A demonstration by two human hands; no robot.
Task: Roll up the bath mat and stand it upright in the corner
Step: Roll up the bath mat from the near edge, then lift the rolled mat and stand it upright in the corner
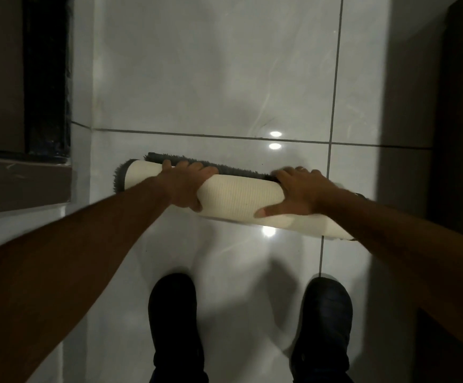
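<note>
The bath mat (235, 196) is rolled into a long tube lying crosswise on the white tiled floor, its cream ribbed backing outward and grey shaggy pile showing at the left end and along the far edge. My left hand (187, 185) is wrapped over the roll left of its middle. My right hand (298, 190) presses on the roll toward its right part, fingers over the far edge and thumb on the near side. My right forearm hides part of the roll's right end.
Glossy white floor tiles (211, 78) with grey grout lines stretch ahead. A dark doorway and brown frame (23, 111) stand at the left. A dark brown panel (459, 120) runs along the right. My two dark shoes (173, 322) stand just behind the roll.
</note>
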